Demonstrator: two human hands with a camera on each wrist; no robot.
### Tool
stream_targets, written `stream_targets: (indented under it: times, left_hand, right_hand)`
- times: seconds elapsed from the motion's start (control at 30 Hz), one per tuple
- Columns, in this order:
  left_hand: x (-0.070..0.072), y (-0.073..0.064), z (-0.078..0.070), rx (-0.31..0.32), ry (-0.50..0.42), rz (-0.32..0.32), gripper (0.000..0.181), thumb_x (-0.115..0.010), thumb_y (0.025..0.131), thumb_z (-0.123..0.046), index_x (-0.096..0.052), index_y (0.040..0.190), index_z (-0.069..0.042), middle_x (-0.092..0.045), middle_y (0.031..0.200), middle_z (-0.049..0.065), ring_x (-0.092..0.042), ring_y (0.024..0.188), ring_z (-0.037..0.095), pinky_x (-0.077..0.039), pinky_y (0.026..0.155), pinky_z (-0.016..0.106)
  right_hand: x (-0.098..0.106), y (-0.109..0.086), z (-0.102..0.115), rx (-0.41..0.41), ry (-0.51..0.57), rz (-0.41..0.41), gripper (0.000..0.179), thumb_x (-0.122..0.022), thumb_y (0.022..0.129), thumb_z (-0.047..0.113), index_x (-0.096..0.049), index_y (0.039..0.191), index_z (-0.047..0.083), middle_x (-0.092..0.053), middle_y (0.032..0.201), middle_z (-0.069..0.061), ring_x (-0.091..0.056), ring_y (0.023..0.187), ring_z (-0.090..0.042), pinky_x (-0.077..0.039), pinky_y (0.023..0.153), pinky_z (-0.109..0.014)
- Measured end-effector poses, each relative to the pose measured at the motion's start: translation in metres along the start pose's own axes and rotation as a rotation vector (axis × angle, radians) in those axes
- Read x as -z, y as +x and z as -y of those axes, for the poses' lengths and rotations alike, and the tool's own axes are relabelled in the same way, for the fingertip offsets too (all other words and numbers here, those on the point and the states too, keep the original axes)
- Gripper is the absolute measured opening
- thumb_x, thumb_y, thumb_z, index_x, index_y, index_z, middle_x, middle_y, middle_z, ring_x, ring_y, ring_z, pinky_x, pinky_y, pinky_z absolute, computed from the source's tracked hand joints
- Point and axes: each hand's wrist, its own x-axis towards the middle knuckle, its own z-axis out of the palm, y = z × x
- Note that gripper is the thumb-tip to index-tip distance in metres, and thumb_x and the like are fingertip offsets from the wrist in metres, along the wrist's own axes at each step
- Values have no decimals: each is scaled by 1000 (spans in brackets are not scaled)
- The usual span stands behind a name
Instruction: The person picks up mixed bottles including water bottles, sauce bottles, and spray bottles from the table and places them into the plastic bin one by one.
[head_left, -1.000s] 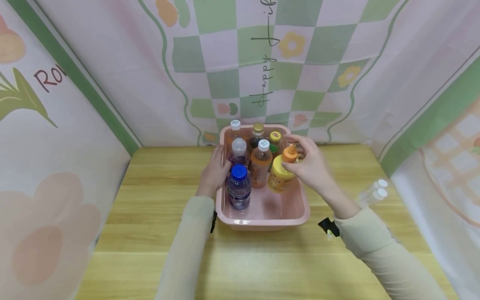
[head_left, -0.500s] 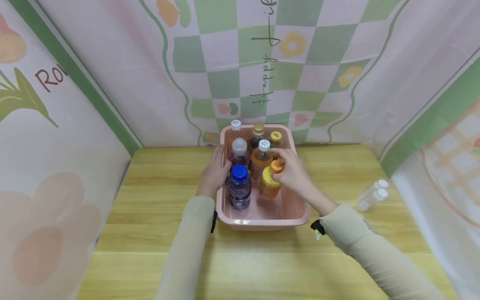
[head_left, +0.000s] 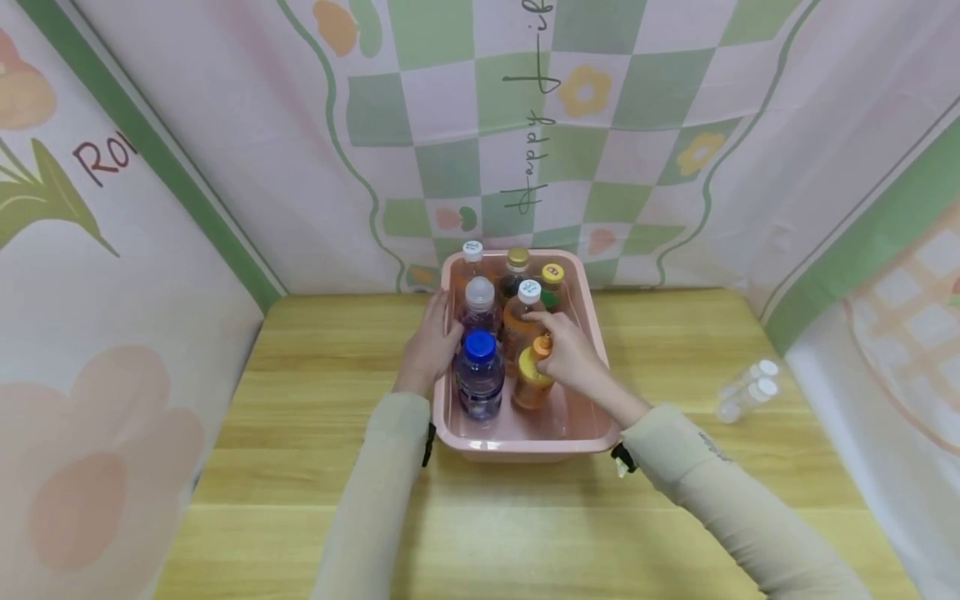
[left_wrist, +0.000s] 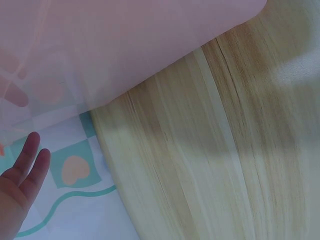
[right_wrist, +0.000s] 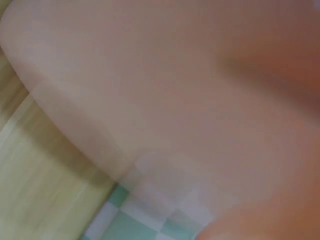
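A pink plastic tub [head_left: 525, 445] stands on the table, holding several bottles. My right hand [head_left: 576, 358] grips a yellow squeeze bottle [head_left: 532, 390] by its orange top, upright inside the tub near the front middle; whether its base touches the floor cannot be seen. At the tub's left side, my left hand [head_left: 427, 350] holds the rim, its thumb towards the inside. Two straight fingers [left_wrist: 32, 167] show outside the tub wall in the left wrist view. Just left of the squeeze bottle stands a clear bottle with a blue cap [head_left: 480, 379]. The right wrist view is mostly blurred tub wall.
Behind these stand a white-capped orange drink bottle [head_left: 529, 292], a clear-capped bottle [head_left: 480, 293], a gold-capped bottle [head_left: 517, 258] and a yellow-capped one [head_left: 552, 273]. Two small white-capped clear bottles [head_left: 750, 392] are on the right of the table. A patterned curtain [head_left: 645, 150] hangs behind.
My right hand has carried the squeeze bottle left and towards me, from the tub's right side to beside the blue-capped bottle. The left hand stays at the rim.
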Motion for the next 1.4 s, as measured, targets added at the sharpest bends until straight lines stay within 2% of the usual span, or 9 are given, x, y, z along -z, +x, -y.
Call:
stream_targets:
  times: [0.17, 0.57, 0.77, 0.93, 1.13, 1.4]
  left_hand:
    - [-1, 1, 0, -3, 2, -4, 66, -37, 95, -37, -12, 155, -25, -8, 163, -6, -22, 148, 25, -28, 118, 51]
    - [0, -2, -2, 1, -5, 11, 67, -34, 94, -40, -11, 155, -25, -4, 163, -7, -22, 148, 26, -30, 116, 52]
    - [0, -2, -1, -4, -10, -1, 67, -35, 93, -40, -12, 155, -26, -5, 163, -7, -24, 147, 26, -32, 115, 53]
    - [-1, -1, 0, -1, -8, 2, 68, -35, 93, -41, -11, 155, -26, -5, 163, -7, -23, 147, 26, -31, 115, 54]
    - [-1, -1, 1, -2, -3, 6, 68, -33, 93, -43, -10, 155, -27, -4, 163, -7, -24, 147, 27, -31, 115, 54]
    - [-1, -1, 1, -16, 1, -7, 67, -33, 93, -41, -12, 155, -26, -6, 163, -6, -25, 147, 26, -33, 114, 54]
  right_hand:
    - [-6, 1, -4, -17, -19, 15, 75, -65, 62, -16, -50, 133, 1, -54, 121, -24, -53, 103, -32, -53, 86, -45]
    - [-23, 0, -9, 39, -2, 1, 73, -67, 62, -16, -52, 131, 1, -55, 120, -23, -55, 104, -32, -54, 88, -45]
    - [-27, 1, -11, 62, -1, -1, 69, -66, 62, -17, -55, 128, 0, -57, 119, -22, -56, 102, -31, -55, 85, -44]
    - [-30, 1, -13, 78, -9, -2, 66, -64, 61, -18, -57, 125, -2, -60, 119, -22, -58, 103, -32, -54, 88, -46]
    - [-32, 1, -13, 68, -14, 11, 64, -62, 63, -19, -57, 124, -1, -60, 119, -22, -58, 106, -33, -53, 91, -46]
    - [-32, 2, -12, 70, -35, 21, 64, -63, 64, -19, -56, 124, -1, -61, 116, -22, -57, 102, -31, -54, 87, -45]
